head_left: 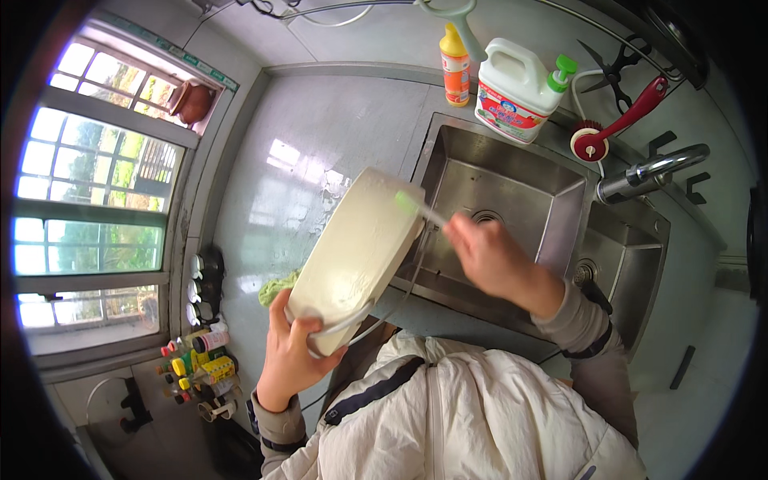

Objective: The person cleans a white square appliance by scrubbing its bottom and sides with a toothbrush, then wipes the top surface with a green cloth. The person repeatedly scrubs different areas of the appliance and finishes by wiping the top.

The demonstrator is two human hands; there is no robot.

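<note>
L hand [298,352] is curled firmly round the near end of a long cream container [340,248], which tilts up & away from it toward R hand [492,258]. R hand's fingers are closed on the handle of a green-tipped brush [406,202]; tip is L of that hand, by the container's upper R side, tho blurry, so can't tell if touching. Steel sink [500,180] is under/beyond R hand, w/ faucet [640,178] to its R. Green cloth [276,290] lies just beyond L hand.
</note>
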